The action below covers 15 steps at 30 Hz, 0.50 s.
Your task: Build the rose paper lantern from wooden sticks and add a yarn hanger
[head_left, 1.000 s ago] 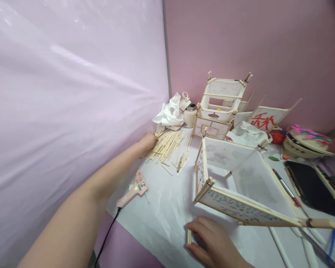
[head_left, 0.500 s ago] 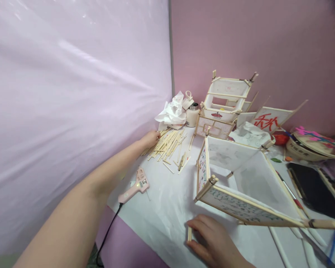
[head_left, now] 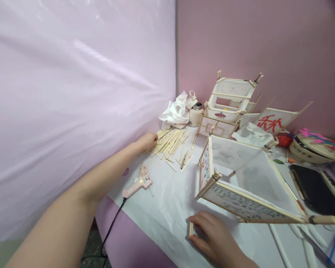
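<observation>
My left hand (head_left: pixel 146 141) is stretched out to the left edge of a pile of thin wooden sticks (head_left: pixel 170 143). Its fingers are curled closed, and whatever they may hold is hidden from me. Near the front of the table, my right hand (head_left: pixel 212 238) pinches a short piece of wooden stick (head_left: pixel 191 228) between thumb and fingers; it may be two lying together. Just beyond that hand stands a box-shaped lantern frame (head_left: pixel 240 197) of sticks with painted white panels. A pink hot glue gun (head_left: pixel 139 182) lies on the table below my left forearm.
White crumpled tissue (head_left: pixel 176 111) and a jar (head_left: pixel 195 116) are at the back. Behind the box frame rises another stick frame (head_left: pixel 222 115). To the right lie a dark tablet-like slab (head_left: pixel 315 190) and a bowl (head_left: pixel 309 150). The glue gun's black cord (head_left: pixel 111 227) hangs off the table's edge.
The view has shifted slightly. My left hand has drawn back a little to the left along the stick pile. My right hand keeps its pinch on the short stick.
</observation>
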{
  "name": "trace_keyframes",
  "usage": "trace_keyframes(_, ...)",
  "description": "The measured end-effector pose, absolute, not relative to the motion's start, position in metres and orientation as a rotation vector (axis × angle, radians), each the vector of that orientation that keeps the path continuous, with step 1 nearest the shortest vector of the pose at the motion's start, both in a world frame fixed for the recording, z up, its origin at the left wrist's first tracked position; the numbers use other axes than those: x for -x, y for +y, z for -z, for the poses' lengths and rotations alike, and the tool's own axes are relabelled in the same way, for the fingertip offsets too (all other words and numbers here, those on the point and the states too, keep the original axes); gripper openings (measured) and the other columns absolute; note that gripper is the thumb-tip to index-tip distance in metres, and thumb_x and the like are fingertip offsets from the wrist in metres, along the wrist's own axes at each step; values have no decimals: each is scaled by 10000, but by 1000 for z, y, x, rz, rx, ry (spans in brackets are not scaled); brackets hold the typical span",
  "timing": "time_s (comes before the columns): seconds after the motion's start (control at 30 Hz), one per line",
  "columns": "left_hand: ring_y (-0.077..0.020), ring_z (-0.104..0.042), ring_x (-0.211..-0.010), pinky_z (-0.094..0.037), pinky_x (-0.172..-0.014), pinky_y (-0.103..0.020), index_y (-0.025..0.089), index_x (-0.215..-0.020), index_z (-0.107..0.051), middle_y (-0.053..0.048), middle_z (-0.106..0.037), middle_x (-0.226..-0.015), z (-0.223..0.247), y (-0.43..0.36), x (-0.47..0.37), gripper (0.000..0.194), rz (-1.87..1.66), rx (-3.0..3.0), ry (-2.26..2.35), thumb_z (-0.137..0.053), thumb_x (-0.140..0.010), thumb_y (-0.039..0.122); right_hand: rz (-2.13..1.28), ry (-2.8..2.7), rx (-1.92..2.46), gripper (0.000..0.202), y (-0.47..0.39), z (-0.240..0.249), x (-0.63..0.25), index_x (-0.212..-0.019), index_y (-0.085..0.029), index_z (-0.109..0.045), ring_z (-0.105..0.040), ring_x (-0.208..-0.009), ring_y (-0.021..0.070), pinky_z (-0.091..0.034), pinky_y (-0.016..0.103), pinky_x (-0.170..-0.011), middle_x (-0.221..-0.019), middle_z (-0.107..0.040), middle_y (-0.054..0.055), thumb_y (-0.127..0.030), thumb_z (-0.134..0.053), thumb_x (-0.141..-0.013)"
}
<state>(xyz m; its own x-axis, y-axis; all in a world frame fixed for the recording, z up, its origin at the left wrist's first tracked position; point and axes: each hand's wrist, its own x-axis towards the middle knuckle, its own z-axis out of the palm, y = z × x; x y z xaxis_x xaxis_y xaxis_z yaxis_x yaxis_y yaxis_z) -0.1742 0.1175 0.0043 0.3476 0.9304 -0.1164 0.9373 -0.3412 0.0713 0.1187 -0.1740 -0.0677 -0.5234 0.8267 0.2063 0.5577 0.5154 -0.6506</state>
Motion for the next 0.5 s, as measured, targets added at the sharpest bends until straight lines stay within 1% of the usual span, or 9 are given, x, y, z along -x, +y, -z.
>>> trace_keyframes(0.1, -236, -575, -944, -429, -781, -301, 167, -1072, -615, -109, -637, -1073, -8, 117, 172, 331, 0, -2474, 1817, -502, -766, 222, -731, -2251, 1133, 217, -174, 67, -119, -1043, -209, -580, -559, -733, 156, -426, 260, -635, -828, -591, 34, -292, -609, -845)
trace_keyframes(0.17, -232, -572, -979, -431, -802, -293, 182, -1074, -628, -97, -622, -1114, -8, 116, 169, 332, -6, -2478, 1780, -506, -766, 217, -739, -2254, 1136, 228, -175, 68, -118, -1055, -209, -578, -558, -738, 158, -426, 263, -641, -836, -591, 36, -289, -610, -844)
trace_keyframes(0.27, -206, -591, -945, -436, -789, -265, 203, -1008, -667, -66, -649, -1064, -4, 114, 163, 283, 7, -2467, 1689, -509, -775, 234, -744, -2268, 1139, 231, -175, 69, -118, -1051, -204, -577, -554, -740, 162, -425, 271, -646, -835, -586, 39, -285, -618, -839)
trace_keyframes(0.33, -196, -607, -886, -442, -752, -260, 199, -956, -679, -56, -676, -997, 1, 115, 159, 253, 11, -2439, 1666, -511, -779, 263, -757, -2275, 1146, 227, -175, 70, -118, -1048, -202, -577, -551, -743, 164, -425, 276, -651, -837, -583, 40, -285, -617, -840)
trace_keyframes(0.43, -191, -614, -756, -447, -664, -273, 188, -903, -676, -51, -696, -867, 7, 119, 150, 239, 11, -2371, 1694, -526, -773, 322, -768, -2277, 1157, 232, -175, 71, -118, -1057, -200, -575, -548, -746, 164, -429, 279, -656, -836, -578, 40, -285, -611, -845)
trace_keyframes(0.5, -194, -609, -714, -449, -650, -288, 197, -909, -669, -45, -695, -808, 10, 122, 145, 245, 5, -2337, 1717, -559, -756, 354, -762, -2273, 1162, 236, -175, 71, -118, -1061, -201, -576, -548, -749, 165, -432, 279, -662, -836, -579, 40, -286, -610, -844)
